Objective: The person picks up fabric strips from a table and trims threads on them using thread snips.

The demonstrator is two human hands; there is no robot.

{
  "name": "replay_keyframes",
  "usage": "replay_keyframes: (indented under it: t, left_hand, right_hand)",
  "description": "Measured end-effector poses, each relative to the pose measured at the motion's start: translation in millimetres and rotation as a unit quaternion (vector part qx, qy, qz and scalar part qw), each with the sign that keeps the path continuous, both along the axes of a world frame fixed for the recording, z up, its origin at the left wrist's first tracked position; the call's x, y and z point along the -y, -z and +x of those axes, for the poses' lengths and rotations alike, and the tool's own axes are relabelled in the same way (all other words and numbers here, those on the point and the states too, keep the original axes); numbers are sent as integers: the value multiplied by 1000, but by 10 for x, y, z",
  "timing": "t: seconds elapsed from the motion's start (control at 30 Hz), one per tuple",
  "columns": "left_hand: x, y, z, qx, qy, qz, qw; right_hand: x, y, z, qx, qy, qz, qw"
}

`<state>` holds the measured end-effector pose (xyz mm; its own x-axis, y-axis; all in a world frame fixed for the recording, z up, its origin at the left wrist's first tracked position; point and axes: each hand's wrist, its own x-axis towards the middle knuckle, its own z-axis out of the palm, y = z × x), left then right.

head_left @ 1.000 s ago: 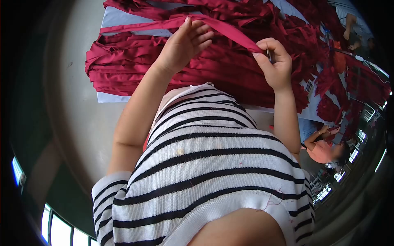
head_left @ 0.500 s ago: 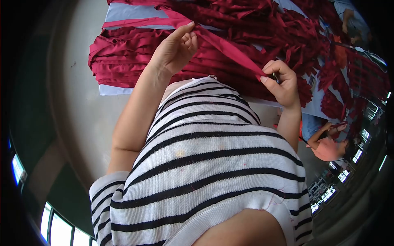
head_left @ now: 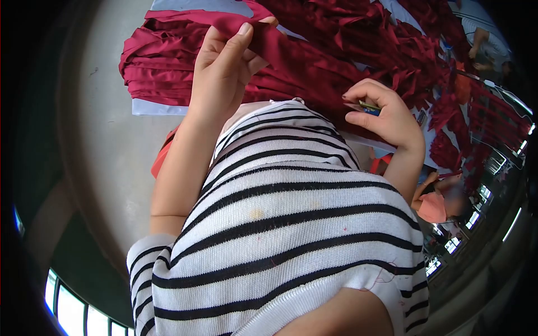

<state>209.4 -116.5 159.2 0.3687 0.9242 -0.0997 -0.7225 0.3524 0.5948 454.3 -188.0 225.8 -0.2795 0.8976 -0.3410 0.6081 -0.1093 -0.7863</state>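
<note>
My left hand (head_left: 227, 61) is raised over the table and pinches a dark red fabric strip (head_left: 269, 36) between thumb and fingers. The strip hangs from that hand down toward my striped shirt (head_left: 291, 224). My right hand (head_left: 384, 115) is lower, close to my chest, with its fingers curled around a small metal tool (head_left: 367, 106) that has a blue and yellow part. I cannot tell whether that hand also touches the strip. A thick pile of similar red strips (head_left: 162, 61) lies on the white table (head_left: 154, 107) behind both hands.
More red fabric pieces (head_left: 426, 56) cover the table to the right. A seated person in a pink top (head_left: 440, 204) is at the right, and another person's arm (head_left: 482, 36) is at the top right. Grey floor (head_left: 106, 140) lies left of me.
My left hand has lifted the strip and closed tighter on it. My right hand has dropped toward my chest, and the strip no longer stretches taut between the hands.
</note>
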Motion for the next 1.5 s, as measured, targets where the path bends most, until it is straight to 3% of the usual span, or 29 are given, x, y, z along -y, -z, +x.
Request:
replay_keyframes:
  t: [0.1, 0.17, 0.27, 0.4, 0.5, 0.6, 0.9, 1.0, 1.3, 1.5]
  left_hand:
    - [32, -21, -10, -21, -15, -14, 1000]
    - [65, 24, 23, -34, -22, -25, 999]
    - [97, 54, 48, -50, -30, -44, 997]
    - [116, 72, -13, -70, -53, -58, 994]
    - [124, 136, -62, -71, -61, -48, 994]
    - [148, 160, -125, -5, -42, -85, 995]
    - [152, 193, -227, 3, -40, -159, 987]
    - [163, 236, -251, 6, -28, -162, 986]
    - [126, 206, -273, 44, 19, -203, 978]
    - [99, 305, -251, 20, 45, -187, 981]
  right_hand:
    - [-146, 0, -133, -106, 114, 28, 988]
    - [-298, -71, -275, -120, 129, -48, 983]
    - [-477, 155, -496, -88, 56, -38, 994]
    - [-579, 232, -728, -178, 95, -166, 965]
    - [-616, 275, -819, -183, 122, -214, 952]
    - [-677, 342, -845, -212, 100, -257, 937]
    - [-693, 498, -943, -272, 103, -324, 900]
    - [-720, 555, -998, -300, 90, -279, 908]
    - [-689, 724, -1113, -282, 43, -2, 958]
    - [-700, 703, -1061, -244, 29, -14, 969]
